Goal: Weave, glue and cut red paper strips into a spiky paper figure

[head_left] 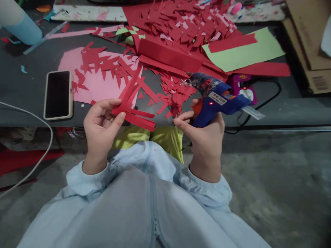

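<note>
My left hand (104, 122) pinches several crossing red paper strips (130, 103) between thumb and fingers, just over the table's front edge. In my right hand (205, 137) is a blue glue gun (214, 103), with a red light on its side and a clear glue stick (254, 112) poking out of its back end. The gun's nozzle end points away to the upper left and looks smeared with dark residue. Below and beside the nozzle lies a heap of small red paper scraps (177, 91). Pink paper (97, 84) with red spiky cut-outs (93, 58) lies beyond my left hand.
A phone (58, 95) lies at the left, near a white cable (50, 137). At the back rises a large pile of red cut paper (176, 24). Green paper (248, 51), a purple power socket (241, 88) with a black cord, and a cardboard box (310, 44) are on the right.
</note>
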{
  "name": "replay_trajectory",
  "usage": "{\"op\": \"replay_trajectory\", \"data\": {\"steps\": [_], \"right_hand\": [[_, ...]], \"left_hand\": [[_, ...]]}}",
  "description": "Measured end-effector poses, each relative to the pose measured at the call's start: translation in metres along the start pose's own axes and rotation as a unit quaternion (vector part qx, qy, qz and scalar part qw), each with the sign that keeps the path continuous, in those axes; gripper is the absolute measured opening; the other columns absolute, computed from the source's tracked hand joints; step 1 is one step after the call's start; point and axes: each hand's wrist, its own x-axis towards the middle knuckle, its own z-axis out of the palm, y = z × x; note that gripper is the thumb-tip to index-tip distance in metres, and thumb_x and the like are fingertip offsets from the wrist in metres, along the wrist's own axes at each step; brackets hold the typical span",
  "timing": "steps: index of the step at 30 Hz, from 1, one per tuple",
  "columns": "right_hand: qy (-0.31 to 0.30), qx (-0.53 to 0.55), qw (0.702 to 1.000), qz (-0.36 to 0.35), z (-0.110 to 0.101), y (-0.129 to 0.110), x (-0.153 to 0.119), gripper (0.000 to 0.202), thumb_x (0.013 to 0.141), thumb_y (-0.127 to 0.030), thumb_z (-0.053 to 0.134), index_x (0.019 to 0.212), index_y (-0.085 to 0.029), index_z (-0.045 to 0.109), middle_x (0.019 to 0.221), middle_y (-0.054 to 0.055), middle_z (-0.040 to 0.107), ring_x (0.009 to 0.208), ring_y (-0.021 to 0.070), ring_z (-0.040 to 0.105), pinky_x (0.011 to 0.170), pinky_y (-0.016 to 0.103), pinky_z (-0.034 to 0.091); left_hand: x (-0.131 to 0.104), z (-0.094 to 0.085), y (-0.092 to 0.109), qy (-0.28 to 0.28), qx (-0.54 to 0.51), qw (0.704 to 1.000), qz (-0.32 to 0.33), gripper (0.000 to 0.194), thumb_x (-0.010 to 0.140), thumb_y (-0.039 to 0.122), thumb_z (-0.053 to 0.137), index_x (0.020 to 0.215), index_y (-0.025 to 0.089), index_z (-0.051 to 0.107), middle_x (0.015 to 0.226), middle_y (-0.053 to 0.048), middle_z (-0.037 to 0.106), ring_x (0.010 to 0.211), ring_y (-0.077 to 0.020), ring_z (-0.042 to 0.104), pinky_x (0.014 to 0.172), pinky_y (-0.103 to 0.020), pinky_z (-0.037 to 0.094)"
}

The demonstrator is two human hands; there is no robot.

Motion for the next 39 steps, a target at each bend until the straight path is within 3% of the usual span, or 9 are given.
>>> {"op": "replay_trajectory", "data": {"steps": [6, 10, 16, 21, 26, 30, 35, 39], "right_hand": [[0.009, -0.023, 1.0, 0.01, -0.01, 0.002, 0.0, 0.048, 0.055, -0.017, 0.084, 0.097, -0.023, 0.061, 0.061, -0.008, 0.069, 0.054, 0.014, 0.064, 0.054, 0.028, 0.05], [-0.015, -0.042, 0.999, 0.016, -0.011, 0.0, -0.002, 0.044, 0.057, -0.02, 0.085, 0.094, -0.024, 0.062, 0.059, -0.007, 0.068, 0.049, 0.0128, 0.059, 0.049, 0.028, 0.048], [-0.054, -0.104, 0.993, 0.018, -0.01, -0.005, -0.007, 0.023, 0.065, -0.022, 0.081, 0.081, -0.023, 0.065, 0.062, -0.003, 0.069, 0.058, 0.0161, 0.065, 0.06, 0.033, 0.056], [-0.04, -0.114, 0.993, 0.0, -0.014, -0.006, -0.008, 0.012, 0.077, -0.03, 0.075, 0.079, -0.022, 0.066, 0.066, 0.0, 0.073, 0.052, 0.015, 0.063, 0.05, 0.031, 0.051], [-0.045, -0.123, 0.991, -0.003, -0.023, -0.009, -0.008, 0.03, 0.067, -0.028, 0.083, 0.09, -0.021, 0.065, 0.071, 0.001, 0.076, 0.066, 0.0219, 0.074, 0.06, 0.034, 0.058], [-0.046, -0.169, 0.985, 0.007, -0.027, -0.009, -0.008, 0.031, 0.068, -0.031, 0.083, 0.091, -0.021, 0.066, 0.065, 0.0, 0.073, 0.059, 0.0207, 0.07, 0.056, 0.034, 0.057], [-0.085, -0.151, 0.985, 0.009, -0.022, -0.004, -0.008, 0.029, 0.065, -0.032, 0.087, 0.081, -0.023, 0.065, 0.065, 0.001, 0.072, 0.055, 0.0195, 0.067, 0.051, 0.033, 0.056], [-0.081, -0.15, 0.985, 0.021, -0.016, -0.002, -0.01, 0.022, 0.075, -0.036, 0.081, 0.075, -0.023, 0.064, 0.057, -0.001, 0.066, 0.048, 0.0155, 0.061, 0.046, 0.029, 0.05]], "left_hand": [[0.006, -0.009, -0.009, 0.021, 0.0, 0.999, -0.037, 0.027, 0.079, 0.034, 0.085, 0.102, 0.026, 0.073, 0.101, -0.001, 0.074, 0.091, -0.0158, 0.073, 0.082, -0.029, 0.064], [0.011, -0.016, -0.012, 0.028, 0.0, 0.996, -0.084, 0.032, 0.072, 0.036, 0.088, 0.099, 0.027, 0.074, 0.095, -0.001, 0.074, 0.081, -0.0144, 0.072, 0.07, -0.026, 0.063], [0.017, -0.019, -0.012, -0.025, -0.038, 0.989, -0.138, 0.04, 0.071, 0.044, 0.088, 0.102, 0.025, 0.072, 0.094, -0.003, 0.073, 0.075, -0.015, 0.071, 0.06, -0.025, 0.061], [0.022, -0.017, -0.025, -0.014, 0.02, 0.995, -0.092, 0.034, 0.073, 0.036, 0.085, 0.1, 0.023, 0.07, 0.093, -0.002, 0.073, 0.079, -0.0145, 0.071, 0.068, -0.025, 0.061], [0.022, -0.016, -0.034, -0.039, 0.107, 0.989, -0.093, 0.031, 0.072, 0.018, 0.077, 0.102, 0.019, 0.071, 0.099, -0.004, 0.075, 0.076, -0.0116, 0.069, 0.068, -0.023, 0.058], [0.018, -0.016, -0.033, -0.039, 0.169, 0.981, -0.088, 0.034, 0.072, 0.018, 0.072, 0.106, 0.018, 0.071, 0.104, -0.004, 0.075, 0.075, -0.012, 0.068, 0.067, -0.024, 0.056], [0.015, -0.022, -0.025, -0.078, 0.316, 0.945, -0.037, 0.03, 0.08, 0.02, 0.066, 0.109, 0.022, 0.073, 0.106, -0.004, 0.074, 0.087, -0.0179, 0.067, 0.081, -0.032, 0.054], [0.013, -0.031, -0.024, -0.06, 0.414, 0.908, 0.02, 0.023, 0.084, 0.021, 0.063, 0.103, 0.024, 0.075, 0.106, -0.006, 0.073, 0.101, -0.0256, 0.064, 0.093, -0.041, 0.049]]}}
